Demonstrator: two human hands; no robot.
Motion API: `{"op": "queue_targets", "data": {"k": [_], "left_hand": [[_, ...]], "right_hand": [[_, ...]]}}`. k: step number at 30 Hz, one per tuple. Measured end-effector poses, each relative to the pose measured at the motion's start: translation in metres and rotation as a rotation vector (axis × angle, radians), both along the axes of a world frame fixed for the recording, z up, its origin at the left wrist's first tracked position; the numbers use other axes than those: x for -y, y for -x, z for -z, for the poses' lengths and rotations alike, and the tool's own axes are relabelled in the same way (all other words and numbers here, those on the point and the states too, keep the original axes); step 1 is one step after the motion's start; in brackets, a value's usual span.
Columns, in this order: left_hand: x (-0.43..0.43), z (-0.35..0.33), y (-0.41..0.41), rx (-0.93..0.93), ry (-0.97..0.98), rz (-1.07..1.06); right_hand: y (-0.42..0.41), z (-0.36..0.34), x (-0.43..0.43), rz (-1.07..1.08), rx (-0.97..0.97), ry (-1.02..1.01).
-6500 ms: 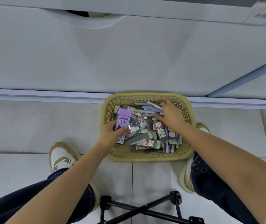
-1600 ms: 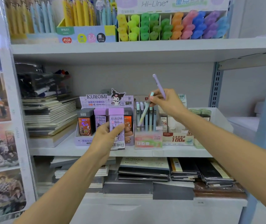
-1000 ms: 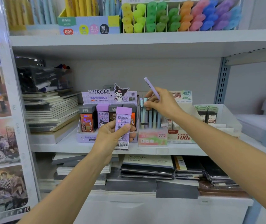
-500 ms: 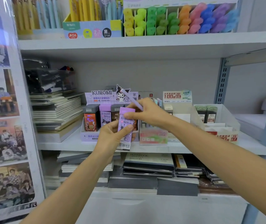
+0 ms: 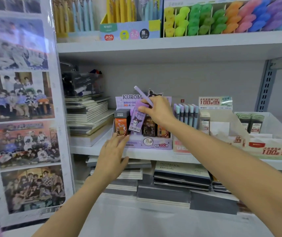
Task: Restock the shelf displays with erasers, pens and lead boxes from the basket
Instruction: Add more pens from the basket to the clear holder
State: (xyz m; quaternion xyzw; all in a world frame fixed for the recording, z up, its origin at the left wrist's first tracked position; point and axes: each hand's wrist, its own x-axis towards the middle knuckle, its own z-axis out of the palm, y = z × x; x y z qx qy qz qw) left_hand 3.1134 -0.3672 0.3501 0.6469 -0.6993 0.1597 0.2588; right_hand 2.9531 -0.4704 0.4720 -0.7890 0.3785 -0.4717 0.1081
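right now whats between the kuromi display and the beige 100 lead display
A pink-fronted pen display of upright pastel pens stands between the Kuromi display and the beige lead display, seen in the head view.

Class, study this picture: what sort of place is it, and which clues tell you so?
Most likely a stationery shop: highlighters racked by colour, a Kuromi display box of packaged goods with printed labels, and stacked notebooks for sale.

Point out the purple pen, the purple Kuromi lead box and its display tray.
purple pen [image 5: 142,95]: head view, upper barrel.
purple Kuromi lead box [image 5: 136,120]: head view, printed front face.
Kuromi display tray [image 5: 152,144]: head view, front panel.
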Motion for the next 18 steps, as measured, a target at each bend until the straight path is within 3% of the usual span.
{"op": "queue_targets", "data": {"k": [8,14,18], "left_hand": [[0.002,0.003,-0.003,0.021,0.065,0.024],[0.002,0.004,-0.003,-0.009,0.095,0.056],[0.002,0.004,-0.005,-0.007,0.082,0.056]], "right_hand": [[-0.004,-0.011,0.009,-0.002,-0.279,0.01],[-0.018,0.004,0.008,-0.026,-0.187,0.087],[-0.02,0.006,0.015,0.001,-0.118,0.016]]}}
